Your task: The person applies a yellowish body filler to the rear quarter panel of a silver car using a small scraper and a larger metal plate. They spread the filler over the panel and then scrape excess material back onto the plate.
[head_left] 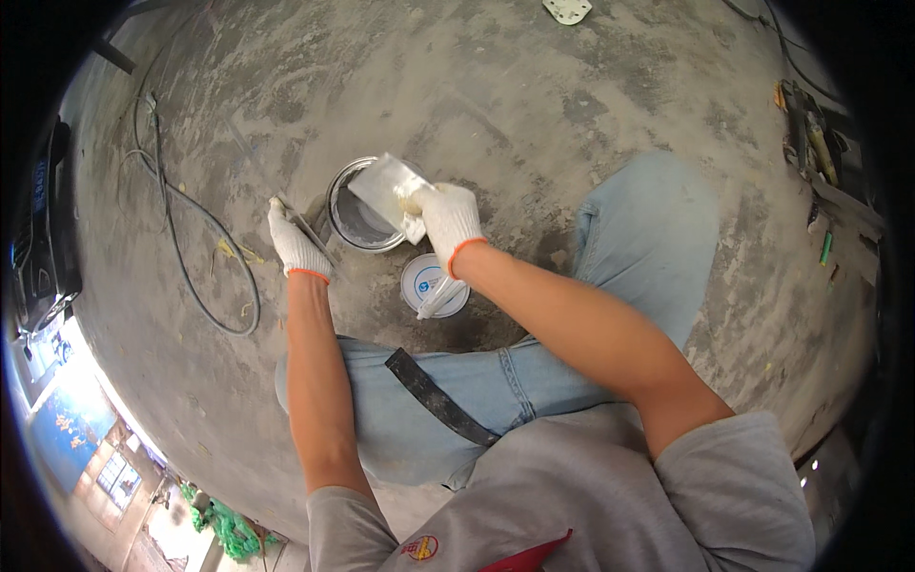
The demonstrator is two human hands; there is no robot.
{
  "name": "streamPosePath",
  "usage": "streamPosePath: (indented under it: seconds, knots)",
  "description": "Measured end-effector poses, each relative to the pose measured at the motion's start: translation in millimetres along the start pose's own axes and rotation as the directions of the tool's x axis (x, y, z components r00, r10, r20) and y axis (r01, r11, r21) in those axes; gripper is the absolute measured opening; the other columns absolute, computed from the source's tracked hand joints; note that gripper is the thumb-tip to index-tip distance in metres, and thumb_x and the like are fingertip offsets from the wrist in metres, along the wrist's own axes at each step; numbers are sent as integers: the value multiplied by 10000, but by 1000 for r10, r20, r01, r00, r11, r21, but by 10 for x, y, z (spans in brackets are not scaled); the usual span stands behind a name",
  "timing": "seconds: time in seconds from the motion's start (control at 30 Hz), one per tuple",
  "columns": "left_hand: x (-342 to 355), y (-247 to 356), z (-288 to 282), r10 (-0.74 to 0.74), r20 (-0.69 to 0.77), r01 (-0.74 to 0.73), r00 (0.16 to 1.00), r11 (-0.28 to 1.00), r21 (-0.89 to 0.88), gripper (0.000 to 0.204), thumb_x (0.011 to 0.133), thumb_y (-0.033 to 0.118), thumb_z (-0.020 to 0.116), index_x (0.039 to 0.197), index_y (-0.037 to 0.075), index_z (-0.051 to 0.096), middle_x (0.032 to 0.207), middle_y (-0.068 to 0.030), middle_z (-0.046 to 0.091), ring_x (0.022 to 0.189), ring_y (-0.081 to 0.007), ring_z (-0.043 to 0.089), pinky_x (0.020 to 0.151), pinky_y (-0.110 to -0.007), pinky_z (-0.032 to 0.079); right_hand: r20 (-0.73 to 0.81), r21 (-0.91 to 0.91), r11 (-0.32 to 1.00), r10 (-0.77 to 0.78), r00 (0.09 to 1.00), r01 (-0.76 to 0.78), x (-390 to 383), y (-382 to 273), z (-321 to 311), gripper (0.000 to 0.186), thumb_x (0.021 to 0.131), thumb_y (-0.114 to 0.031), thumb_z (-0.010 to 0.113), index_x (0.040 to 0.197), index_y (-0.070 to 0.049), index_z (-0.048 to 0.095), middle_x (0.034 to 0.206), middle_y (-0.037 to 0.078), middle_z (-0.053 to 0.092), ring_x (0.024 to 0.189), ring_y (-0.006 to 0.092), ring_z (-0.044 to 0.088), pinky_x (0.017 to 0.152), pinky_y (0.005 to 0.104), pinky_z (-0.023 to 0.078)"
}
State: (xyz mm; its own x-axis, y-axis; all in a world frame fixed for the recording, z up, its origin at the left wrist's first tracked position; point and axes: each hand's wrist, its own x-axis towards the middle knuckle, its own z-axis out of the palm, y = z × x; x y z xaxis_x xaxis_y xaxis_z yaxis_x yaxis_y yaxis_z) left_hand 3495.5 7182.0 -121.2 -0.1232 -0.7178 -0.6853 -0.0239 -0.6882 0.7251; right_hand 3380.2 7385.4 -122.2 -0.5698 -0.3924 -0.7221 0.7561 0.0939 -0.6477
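Observation:
My right hand point(451, 221), in a white knit glove with an orange cuff, grips a broad-bladed putty knife point(383, 188) with whitish paste near the handle. The blade hangs over a round metal can point(335, 212) that has grey paste inside. My left hand point(294, 242), gloved the same way, is closed on a thin flat plate point(311, 232) seen almost edge-on, just left of the can. Nearer to me lies a round white lid point(416, 278) with a blue mark, and a whitish tube point(439, 298) rests across it.
A grey hose point(212, 221) loops over the dusty concrete floor at the left. At the right edge stands a bin of odds and ends point(818, 143), with a green stick point(826, 248) nearby. A pale plate point(567, 10) lies at the far edge.

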Motion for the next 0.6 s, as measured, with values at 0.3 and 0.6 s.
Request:
streamPosePath:
  seconds: [0.3,0.6]
  knots:
    - [-432,-118,-140,-48,-287,93,957,984,149,492,972,583,604,1122,116,639,1007,-70,705,806,-216,663,743,-365,548,74,169,976,-149,986,134,345,-469,128,247,814,-154,735,874,85,718,789,120,711,691,169,603,648,348,475]
    - [-182,-138,8,-10,-157,37,988,985,167,629,959,604,614,1274,63,674,1207,-59,713,1130,-205,628,974,-368,494,139,310,938,115,984,-154,221,-503,211,315,844,-12,669,1150,55,698,1114,144,732,998,297,719,927,422,575]
